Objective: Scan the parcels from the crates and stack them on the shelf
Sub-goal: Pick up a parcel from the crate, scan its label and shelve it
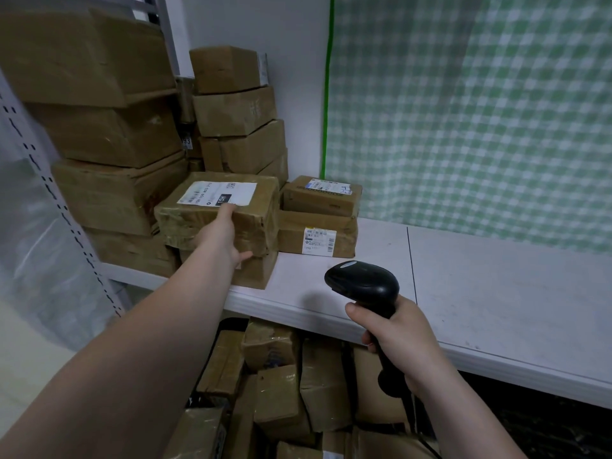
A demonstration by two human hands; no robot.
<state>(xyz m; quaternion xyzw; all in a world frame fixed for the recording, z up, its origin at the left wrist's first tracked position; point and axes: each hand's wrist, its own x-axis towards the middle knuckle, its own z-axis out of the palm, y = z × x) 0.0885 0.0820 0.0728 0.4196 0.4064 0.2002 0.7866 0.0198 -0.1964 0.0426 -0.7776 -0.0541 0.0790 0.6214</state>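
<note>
A white shelf (480, 293) runs across the view in front of a white wall (281, 34), with a green-checked curtain (480, 111) hanging behind its right part. At the left a perforated metal upright (49, 180) rises beside a sheet of clear plastic (33, 243). The left end of the shelf is crowded with brown cardboard parcels: large boxes (109, 134) piled against the upright, and a taller column of smaller boxes (235, 111) against the wall. In front of these sits the labelled parcel (261, 207), taped brown card with a white shipping label (217, 193) on its top face, resting on a lower parcel (255, 273) near the shelf's front edge. The left hand (222, 236) lies spread against the front face of the labelled parcel, fingers reaching to its top edge at the label and thumb stretched out along its lower edge. Just to the right, touching or nearly touching it, two smaller parcels are stacked, the upper one (319, 197) with a label on top and the lower one (314, 233) with a label on its front. The right hand (397, 339) is wrapped round the handle of a black barcode scanner (362, 283), held above the shelf's front edge, its head turned toward the parcels. Below the shelf, more taped parcels (281, 376) lie jumbled together.
</note>
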